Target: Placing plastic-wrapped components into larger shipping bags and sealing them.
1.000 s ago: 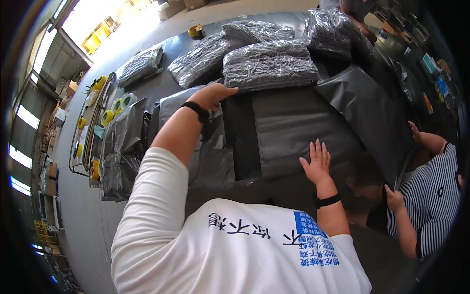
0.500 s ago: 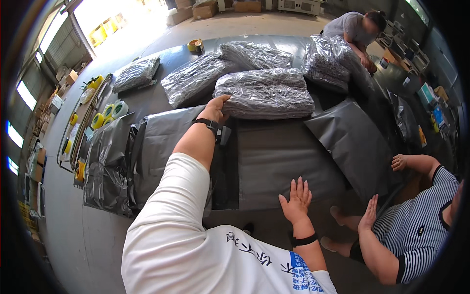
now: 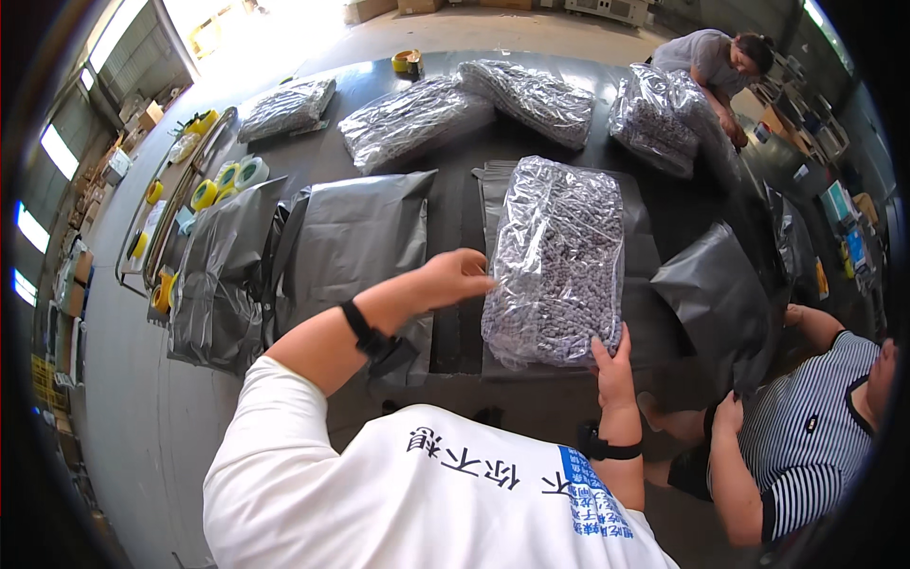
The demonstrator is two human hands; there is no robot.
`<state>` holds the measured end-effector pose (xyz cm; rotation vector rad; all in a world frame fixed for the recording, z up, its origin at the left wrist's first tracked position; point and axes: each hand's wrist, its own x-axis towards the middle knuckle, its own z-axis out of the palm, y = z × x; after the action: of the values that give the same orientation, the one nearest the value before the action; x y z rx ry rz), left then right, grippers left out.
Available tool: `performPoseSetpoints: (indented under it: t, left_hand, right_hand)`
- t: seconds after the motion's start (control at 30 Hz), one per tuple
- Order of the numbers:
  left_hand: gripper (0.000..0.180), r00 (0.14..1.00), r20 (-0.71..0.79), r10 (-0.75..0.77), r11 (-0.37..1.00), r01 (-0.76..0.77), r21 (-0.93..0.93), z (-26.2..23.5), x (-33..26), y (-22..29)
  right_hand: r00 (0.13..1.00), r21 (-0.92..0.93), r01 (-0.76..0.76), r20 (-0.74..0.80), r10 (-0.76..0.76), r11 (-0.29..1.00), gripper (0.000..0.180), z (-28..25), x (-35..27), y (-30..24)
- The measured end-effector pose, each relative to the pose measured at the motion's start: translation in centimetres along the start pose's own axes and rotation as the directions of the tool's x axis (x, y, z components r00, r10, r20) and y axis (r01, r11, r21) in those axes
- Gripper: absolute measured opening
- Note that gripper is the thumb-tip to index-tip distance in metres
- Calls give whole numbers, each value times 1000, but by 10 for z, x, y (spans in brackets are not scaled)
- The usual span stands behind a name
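Observation:
A clear-plastic-wrapped bundle of knobbly grey-purple fabric point(image 3: 559, 256) stands lengthwise in front of me over the dark plastic bags, its near end raised towards me. My right hand point(image 3: 614, 372) grips its lower right corner, with the thumb on the front. At the bundle's left edge is my left hand point(image 3: 462, 277), its fingers loosely bent and apart from the thumb, holding nothing. Under the bundle lies a flat grey plastic bag point(image 3: 637, 204), mostly hidden. Another flat grey bag point(image 3: 365, 223) lies to the left.
More wrapped bundles point(image 3: 412, 123) lie across the table's far side. Tape rolls point(image 3: 227, 180) and a metal rack point(image 3: 175, 209) are at the left. A co-worker in stripes point(image 3: 796, 436) holds a grey bag point(image 3: 720, 294) at the right; another person point(image 3: 716, 71) leans over the far right corner.
The bundle has come nearer and turned from crosswise to lengthwise. My right hand has taken hold of its corner; my left hand has come back towards me. The co-worker's bag has shifted right.

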<state>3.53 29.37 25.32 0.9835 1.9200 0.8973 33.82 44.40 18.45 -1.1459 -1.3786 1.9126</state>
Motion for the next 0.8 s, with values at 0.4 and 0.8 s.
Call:
performPoseSetpoints:
  t: [0.4,0.8]
  left_hand:
    - [66,953,202,-226,800,300,-520,74,43,-20]
    - [55,979,202,-20,960,-38,278,77,-28,27]
  right_hand:
    - [895,-441,421,346,-282,793,74,17,71,-46]
    - [980,-953,52,106,168,300,102,140,19,-82]
